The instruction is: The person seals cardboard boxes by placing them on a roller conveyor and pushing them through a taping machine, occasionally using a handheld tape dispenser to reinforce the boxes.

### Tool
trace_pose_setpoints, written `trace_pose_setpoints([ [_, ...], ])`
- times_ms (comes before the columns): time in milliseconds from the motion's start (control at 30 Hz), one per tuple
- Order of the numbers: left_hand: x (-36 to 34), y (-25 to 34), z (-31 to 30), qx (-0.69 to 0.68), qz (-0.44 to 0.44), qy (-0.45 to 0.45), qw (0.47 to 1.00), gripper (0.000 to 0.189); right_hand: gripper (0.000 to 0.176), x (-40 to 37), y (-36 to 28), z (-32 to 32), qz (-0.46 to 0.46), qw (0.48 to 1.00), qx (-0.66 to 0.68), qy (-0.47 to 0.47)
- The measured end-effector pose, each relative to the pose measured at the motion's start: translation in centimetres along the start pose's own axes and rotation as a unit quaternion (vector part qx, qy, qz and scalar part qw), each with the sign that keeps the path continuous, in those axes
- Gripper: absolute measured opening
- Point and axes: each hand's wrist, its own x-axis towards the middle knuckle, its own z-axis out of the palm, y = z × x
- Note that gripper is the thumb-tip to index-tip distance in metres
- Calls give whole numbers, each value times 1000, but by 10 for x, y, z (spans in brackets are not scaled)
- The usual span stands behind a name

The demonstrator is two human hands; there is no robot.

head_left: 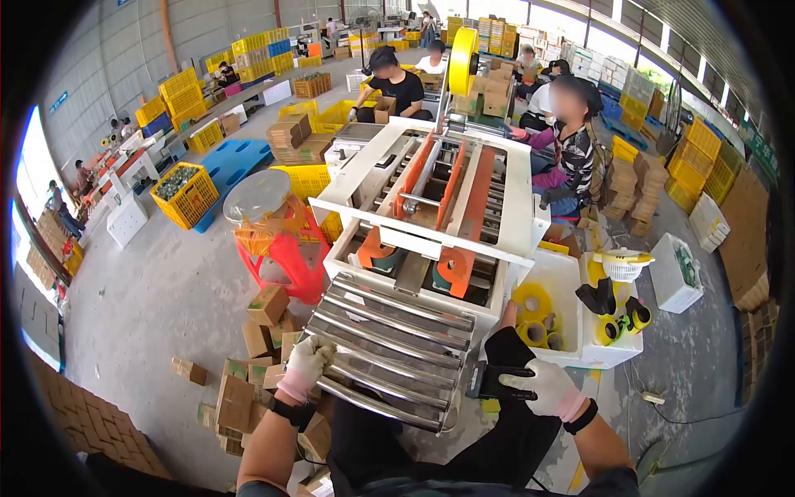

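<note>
My left hand [310, 363], in a white glove, is closed at the left edge of the metal roller conveyor [389, 348]; what its fingers hold, if anything, is hidden. Right of the rollers, my right hand [546, 386], also gloved, has its fingers stretched toward a black device [507, 379] above my leg. Whether it grips the device is unclear. Beyond the rollers stands a white carton-sealing machine [431, 190] with orange guides and a yellow tape roll [463, 62] on top.
Small cartons [236, 402] are piled on the floor at the left. A red stool [286, 257] stands behind them. White foam boxes [563, 290] with tape rolls are at the right. Co-workers [571, 141] sit beyond the machine, near yellow crates and stacked cardboard.
</note>
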Motion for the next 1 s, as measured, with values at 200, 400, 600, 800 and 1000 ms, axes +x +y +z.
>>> trace_pose_setpoints([
  [200, 41, 31, 1, 5, 51, -30, 998, 10, 64, 16, 12, -3, 5, 998, -8, 57],
  [400, 100, 85, 5, -18, 97, -55, 994, 11, 51, 62, 14, -24, 2, 993, -15, 115],
  [600, 157, 109, 6, 12, 92, -41, 995, 15, 49, 106, 35, -30, 22, 989, -56, 138],
  [800, 218, 54, -2, 44, 59, -58, 996, 18, 53, 133, 73, 5, 48, 996, -27, 75],
  [1000, 253, -160, 35, 78, 118, -88, 986, 15, 64, 189, 76, 92, -5, 1000, 7, -11],
])
